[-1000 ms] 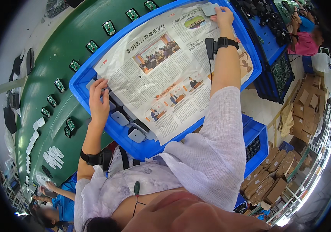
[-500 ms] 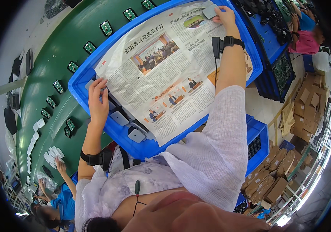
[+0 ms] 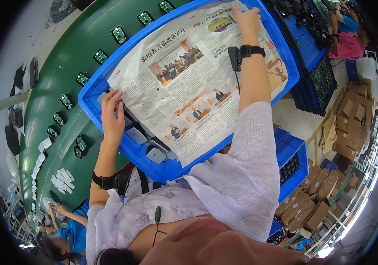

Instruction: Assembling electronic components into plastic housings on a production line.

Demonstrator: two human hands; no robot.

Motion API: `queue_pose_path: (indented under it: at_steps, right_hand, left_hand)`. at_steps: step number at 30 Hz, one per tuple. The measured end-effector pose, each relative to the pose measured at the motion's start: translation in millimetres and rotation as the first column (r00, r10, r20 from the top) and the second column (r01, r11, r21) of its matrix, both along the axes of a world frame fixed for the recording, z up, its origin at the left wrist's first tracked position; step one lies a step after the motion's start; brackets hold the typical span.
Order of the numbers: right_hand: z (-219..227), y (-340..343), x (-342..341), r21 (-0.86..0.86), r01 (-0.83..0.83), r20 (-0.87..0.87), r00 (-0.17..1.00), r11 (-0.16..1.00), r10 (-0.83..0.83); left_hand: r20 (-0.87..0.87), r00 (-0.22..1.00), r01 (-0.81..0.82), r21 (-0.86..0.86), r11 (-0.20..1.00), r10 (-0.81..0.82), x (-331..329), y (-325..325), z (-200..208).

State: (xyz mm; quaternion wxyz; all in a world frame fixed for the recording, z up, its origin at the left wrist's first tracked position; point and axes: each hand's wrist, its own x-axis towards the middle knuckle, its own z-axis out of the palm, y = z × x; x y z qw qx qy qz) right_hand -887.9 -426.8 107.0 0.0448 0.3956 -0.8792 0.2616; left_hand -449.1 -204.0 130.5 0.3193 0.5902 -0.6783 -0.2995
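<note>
A newspaper sheet (image 3: 211, 79) covers most of a blue plastic bin (image 3: 92, 99). Along the bin's near left side, pale grey rounded casings (image 3: 155, 155) show beside the paper. My left hand (image 3: 112, 115) is at the paper's left edge, fingers bent and closed on it; the fingertips are partly hidden. In the far right part of the bin, my right hand (image 3: 247, 21) grips one pale grey casing (image 3: 243, 8) over the newspaper. Most of that casing lies behind the fingers. Each wrist wears a black strap.
Green circuit boards in black frames (image 3: 119, 34) line the green table (image 3: 60, 150) at left. White casings (image 3: 62, 181) lie in a pile there, near a co-worker in blue (image 3: 74, 229). Dark bins (image 3: 323, 84) stand at right, cardboard boxes (image 3: 352, 115) beyond.
My right hand has moved left over the newspaper, the casing still in it and turned. My left hand stays put. The co-worker's hand has left the pile of white casings.
</note>
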Motion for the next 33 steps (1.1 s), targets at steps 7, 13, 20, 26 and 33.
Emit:
queue_pose_path:
  at_steps: [7,13,20,26,33]
  right_hand:
    - [-16.6,-17.6,-10.5,-0.133,-0.109,0.056,0.992,0.985,0.118]
    - [-28.8,-39.4,-47.9,-0.129,-0.423,-0.122,0.904,0.897,0.409]
    - [-38.3,-44.7,-59.6,-0.184,-0.605,-0.197,0.795,0.775,0.574]
    - [-50.5,-46.7,-60.0,-0.160,-0.616,-0.322,0.771,0.771,0.550]
    - [-12.3,-20.1,-18.3,-0.082,-0.540,-0.393,0.790,0.837,0.471]
  left_hand:
    - [-0.008,1.000,-0.020,0.019,1.000,0.020,1.7,1.8,1.2]
    - [-0.035,0.999,-0.008,0.014,1.000,0.009,7.7,4.1,-3.9]
    - [-0.033,0.999,-0.012,0.037,0.999,0.014,7.4,4.3,0.4]
    - [-0.029,0.999,-0.021,0.034,0.999,0.022,7.1,4.2,0.7]
    - [-0.020,0.999,-0.033,0.017,0.999,0.033,7.6,5.4,-0.3]
